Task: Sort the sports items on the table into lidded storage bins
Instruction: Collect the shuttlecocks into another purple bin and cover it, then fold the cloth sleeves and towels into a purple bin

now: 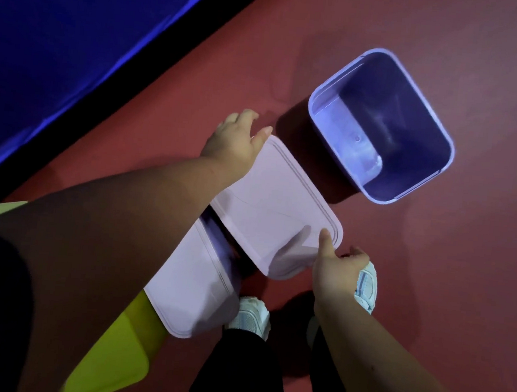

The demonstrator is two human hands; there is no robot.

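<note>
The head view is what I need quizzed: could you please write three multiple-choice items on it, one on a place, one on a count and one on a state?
1. Where does the purple bin stand?
A. on the blue table
B. on the red floor, beyond the pale lid
C. on the shoes

2. How many hands grip the pale lid?
A. none
B. one
C. two

3. The purple bin is:
A. open, with no lid on it
B. lidded
C. tipped on its side

Answers:
1 B, red floor surrounds it.
2 C, the left hand and the right hand each pinch a corner.
3 A, its bare inside shows from above.
</note>
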